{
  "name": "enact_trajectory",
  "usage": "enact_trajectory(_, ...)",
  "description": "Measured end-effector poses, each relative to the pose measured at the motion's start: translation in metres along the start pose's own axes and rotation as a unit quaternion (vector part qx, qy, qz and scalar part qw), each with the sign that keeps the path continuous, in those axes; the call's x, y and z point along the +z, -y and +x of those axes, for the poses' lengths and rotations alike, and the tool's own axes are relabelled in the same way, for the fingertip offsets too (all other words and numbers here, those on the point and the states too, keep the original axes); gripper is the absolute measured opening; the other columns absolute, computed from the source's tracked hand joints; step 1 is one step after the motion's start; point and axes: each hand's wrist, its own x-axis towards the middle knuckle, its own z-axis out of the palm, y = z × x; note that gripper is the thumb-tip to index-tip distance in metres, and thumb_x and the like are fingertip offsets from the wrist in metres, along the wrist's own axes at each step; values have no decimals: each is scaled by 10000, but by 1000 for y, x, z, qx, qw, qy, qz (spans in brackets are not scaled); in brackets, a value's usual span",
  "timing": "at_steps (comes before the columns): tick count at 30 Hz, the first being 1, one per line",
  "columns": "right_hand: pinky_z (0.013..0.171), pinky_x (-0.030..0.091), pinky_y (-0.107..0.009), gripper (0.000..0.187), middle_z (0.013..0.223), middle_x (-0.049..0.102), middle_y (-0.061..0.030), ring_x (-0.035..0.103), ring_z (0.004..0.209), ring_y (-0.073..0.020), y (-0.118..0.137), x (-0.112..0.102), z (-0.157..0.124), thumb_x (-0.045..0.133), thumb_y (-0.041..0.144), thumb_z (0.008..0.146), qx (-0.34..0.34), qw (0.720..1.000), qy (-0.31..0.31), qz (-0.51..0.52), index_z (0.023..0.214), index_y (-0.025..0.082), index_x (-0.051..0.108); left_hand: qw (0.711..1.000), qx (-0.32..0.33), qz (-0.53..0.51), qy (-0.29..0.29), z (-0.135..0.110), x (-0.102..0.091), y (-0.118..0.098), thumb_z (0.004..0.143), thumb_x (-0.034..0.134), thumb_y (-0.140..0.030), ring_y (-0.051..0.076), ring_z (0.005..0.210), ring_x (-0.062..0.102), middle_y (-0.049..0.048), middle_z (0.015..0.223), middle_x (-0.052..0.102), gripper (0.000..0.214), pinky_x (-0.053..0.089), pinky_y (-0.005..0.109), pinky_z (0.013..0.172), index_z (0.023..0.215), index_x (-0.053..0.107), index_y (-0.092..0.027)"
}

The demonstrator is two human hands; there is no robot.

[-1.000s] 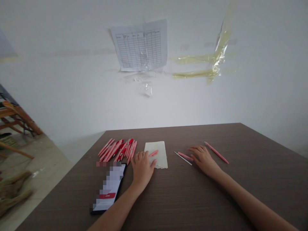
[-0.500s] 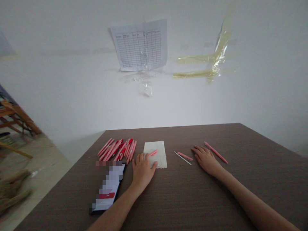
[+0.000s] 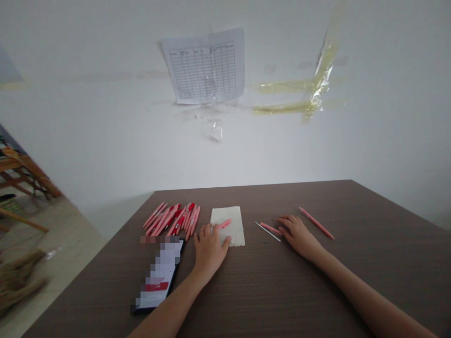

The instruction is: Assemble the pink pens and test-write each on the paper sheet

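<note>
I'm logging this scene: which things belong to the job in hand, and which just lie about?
Likely in the job:
paper at the left hand
small pink parts on it
pink tube beside the right hand
white rod
pink pen
pen pile

Likely lying about:
phone
wall sheet
tape

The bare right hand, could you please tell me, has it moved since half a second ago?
Yes, leftward: against the short, slim pink tube, the bare right hand has closed the visible gap.
</note>
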Motion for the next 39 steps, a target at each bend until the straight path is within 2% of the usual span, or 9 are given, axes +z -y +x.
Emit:
enact_trajectory(6,997,465,-449,319,1174,626,-91,555,1121,-236,25,-5,0,446,262,982,-78,996,20,47,1248,274,621,1000,8,4,-23,1,-1,-4,879,572,-406,367,1305,434,184,1373,528,487,322,604,1078,1300,563,-163)
enact_trajectory(10,1016,450,-462,338,1213,608,-93,531,1153,-240,38,-5,-2,492,230,956,-112,992,18,58,1274,274,599,997,56,-13,-45,5,0,-8,887,585,-337,345,1355,386,123,1406,500,415,270,638,1102,1300,576,-304)
enact_trajectory(14,1014,453,-462,241,1215,610,-93,525,1159,-244,43,-4,-3,516,199,939,-126,990,14,63,1122,253,663,993,110,-38,-23,8,7,-9,904,573,-335,335,1374,367,91,1426,491,368,249,664,1109,1271,601,-345)
enact_trajectory(18,1003,460,-473,277,1206,613,-96,525,1156,-252,41,-3,-2,515,181,936,-129,990,3,56,1166,259,646,990,130,-53,-6,8,11,-8,908,572,-353,357,1391,335,71,1453,470,353,216,732,1081,1256,606,-404)
enact_trajectory(21,992,468,-486,317,1203,611,-100,530,1150,-257,38,-2,-1,505,187,938,-133,990,1,53,1222,270,621,989,133,-69,-4,8,10,-8,901,591,-332,346,1381,352,57,1428,497,287,188,749,1079,1169,661,-407)
enact_trajectory(27,988,473,-489,296,1200,612,-106,536,1144,-259,36,-1,-1,511,190,932,-138,989,-4,55,1186,267,642,984,139,-106,-23,10,4,-10,870,649,-279,295,1336,414,27,1321,590,151,118,727,1116,977,732,-347)
enact_trajectory(30,992,469,-489,287,1194,614,-107,535,1142,-258,36,-1,-1,509,191,933,-138,989,-3,59,1177,260,643,984,130,-113,-35,11,3,-11,867,659,-293,273,1313,438,27,1291,615,150,98,707,1132,992,729,-336)
enact_trajectory(35,994,465,-487,257,1190,617,-101,533,1143,-256,37,0,-1,508,186,932,-132,989,1,62,1126,258,661,986,120,-118,-9,11,5,-13,854,675,-327,282,1302,442,23,1326,599,200,105,732,1113,1040,721,-386)
enact_trajectory(39,979,475,-490,269,1185,621,-101,543,1134,-257,38,-2,0,504,195,934,-134,989,-1,66,1138,269,661,985,115,-127,2,12,3,-14,844,684,-290,277,1291,452,21,1317,604,180,111,729,1113,997,733,-372)
